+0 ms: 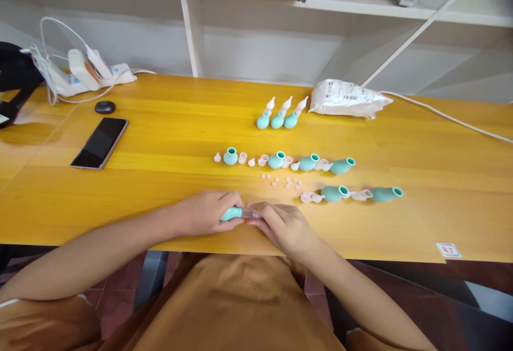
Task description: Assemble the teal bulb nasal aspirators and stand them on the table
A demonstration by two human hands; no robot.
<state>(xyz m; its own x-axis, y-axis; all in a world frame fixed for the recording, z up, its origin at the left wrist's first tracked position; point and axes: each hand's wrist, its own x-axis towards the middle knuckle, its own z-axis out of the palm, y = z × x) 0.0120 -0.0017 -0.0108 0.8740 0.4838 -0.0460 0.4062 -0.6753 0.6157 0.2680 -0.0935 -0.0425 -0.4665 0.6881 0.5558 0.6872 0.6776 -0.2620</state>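
Observation:
My left hand [208, 213] is closed around a teal rubber bulb [231, 213] near the front edge of the yellow table [160, 148]. My right hand [282, 225] pinches a clear plastic tip [253, 213] against the bulb's mouth. The two hands meet over the table edge. Beyond them lie several loose teal bulbs [342, 166] with clear tips [312, 197] and small pale caps [286, 181]. Three assembled bulbs with tips [279, 115] stand in a row further back.
A white plastic bag [348, 98] lies at the back right with a white cable [452, 120] beside it. A black phone [100, 142], a small black case [105, 107] and a power strip with chargers [86, 73] sit at the left. White shelves [256, 25] rise behind.

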